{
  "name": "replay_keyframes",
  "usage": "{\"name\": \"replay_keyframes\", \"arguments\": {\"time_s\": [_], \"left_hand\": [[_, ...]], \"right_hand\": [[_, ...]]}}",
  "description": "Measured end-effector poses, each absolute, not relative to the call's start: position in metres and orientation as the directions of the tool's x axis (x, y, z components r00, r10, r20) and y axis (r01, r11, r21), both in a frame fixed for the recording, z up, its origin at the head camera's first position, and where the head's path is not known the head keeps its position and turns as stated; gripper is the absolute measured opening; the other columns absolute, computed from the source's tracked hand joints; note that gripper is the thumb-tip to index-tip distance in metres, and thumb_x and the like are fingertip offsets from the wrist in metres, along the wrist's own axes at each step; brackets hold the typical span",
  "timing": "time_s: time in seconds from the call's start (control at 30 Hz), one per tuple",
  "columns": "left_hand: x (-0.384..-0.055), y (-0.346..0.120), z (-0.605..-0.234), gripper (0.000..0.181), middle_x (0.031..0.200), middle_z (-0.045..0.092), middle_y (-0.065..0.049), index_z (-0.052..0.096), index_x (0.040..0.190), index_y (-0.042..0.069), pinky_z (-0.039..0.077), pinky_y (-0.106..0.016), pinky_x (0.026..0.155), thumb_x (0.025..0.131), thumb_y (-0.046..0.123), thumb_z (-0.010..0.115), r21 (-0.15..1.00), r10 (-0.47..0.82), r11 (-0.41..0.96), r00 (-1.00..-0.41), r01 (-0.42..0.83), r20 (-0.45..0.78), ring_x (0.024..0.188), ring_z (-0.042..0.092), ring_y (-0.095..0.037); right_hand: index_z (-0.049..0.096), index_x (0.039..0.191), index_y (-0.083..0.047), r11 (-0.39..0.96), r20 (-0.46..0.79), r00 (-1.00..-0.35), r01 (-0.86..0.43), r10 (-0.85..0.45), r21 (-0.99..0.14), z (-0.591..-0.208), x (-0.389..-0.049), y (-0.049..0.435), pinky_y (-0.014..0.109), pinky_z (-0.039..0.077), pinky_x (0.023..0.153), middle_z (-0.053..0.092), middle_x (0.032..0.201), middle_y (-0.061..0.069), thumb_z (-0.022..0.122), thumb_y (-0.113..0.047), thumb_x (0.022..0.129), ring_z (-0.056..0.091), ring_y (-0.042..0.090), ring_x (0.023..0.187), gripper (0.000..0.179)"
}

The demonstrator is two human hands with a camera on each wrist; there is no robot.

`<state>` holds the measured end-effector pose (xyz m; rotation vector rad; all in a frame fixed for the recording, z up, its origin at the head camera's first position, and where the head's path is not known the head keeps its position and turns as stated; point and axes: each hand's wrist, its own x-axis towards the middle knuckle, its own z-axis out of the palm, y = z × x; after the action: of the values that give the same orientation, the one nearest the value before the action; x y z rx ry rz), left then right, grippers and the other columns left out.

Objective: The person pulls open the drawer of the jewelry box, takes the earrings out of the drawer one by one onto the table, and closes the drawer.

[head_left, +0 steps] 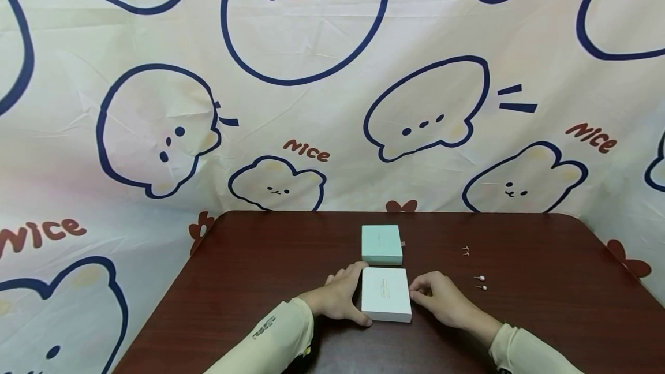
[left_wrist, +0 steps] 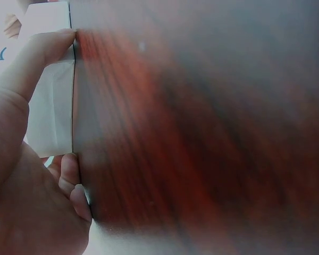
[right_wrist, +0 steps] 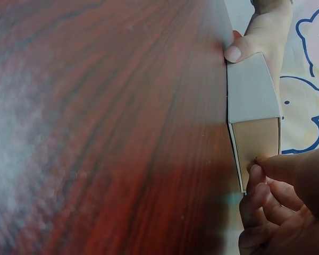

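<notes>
A white drawer-style box (head_left: 386, 295) with faint gold lettering lies flat on the table. My left hand (head_left: 340, 294) grips it from the left, thumb at the near corner and fingers at the far corner. In the left wrist view the thumb (left_wrist: 58, 47) presses the box's near side. On the box's right, my right hand (head_left: 441, 299) pinches a small tab at the end face with thumb and forefinger. That tan end face (right_wrist: 255, 139) shows in the right wrist view; the fingertips mostly hide the tab.
Just behind the white box lies a mint-green box (head_left: 381, 244) with a small tab on its right. To the right are two pearl stud earrings (head_left: 481, 278) and, farther back, a pair of small gold-toned earrings (head_left: 466, 251). The dark wooden table (head_left: 270, 258) meets a printed curtain.
</notes>
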<state>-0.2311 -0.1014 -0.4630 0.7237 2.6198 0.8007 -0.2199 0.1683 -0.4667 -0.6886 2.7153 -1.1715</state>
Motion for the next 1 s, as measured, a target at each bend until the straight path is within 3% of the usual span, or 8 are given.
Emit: {"name": "replay_keyframes", "arguments": {"time_s": [1.0], "left_hand": [[-0.2256, -0.1017, -0.4610, 0.111, 0.145, 0.044, 0.000, 0.025, 0.155, 0.018, 0.028, -0.027, 0.083, 0.070, 0.043, 0.091, 0.553, 0.538, 0.739, -0.831, 0.385, -0.141, 0.109, 0.041, -0.011]], "right_hand": [[0.076, 0.090, -0.010, 0.607, 0.068, -0.898, -0.348, -0.435, -0.715, -0.4671, -0.2200, 0.1694, 0.021, 0.042, 0.063, 0.065, 0.077, -0.005, 0.066, -0.009, 0.095, 0.050, -0.001, 0.069, 0.011]]}}
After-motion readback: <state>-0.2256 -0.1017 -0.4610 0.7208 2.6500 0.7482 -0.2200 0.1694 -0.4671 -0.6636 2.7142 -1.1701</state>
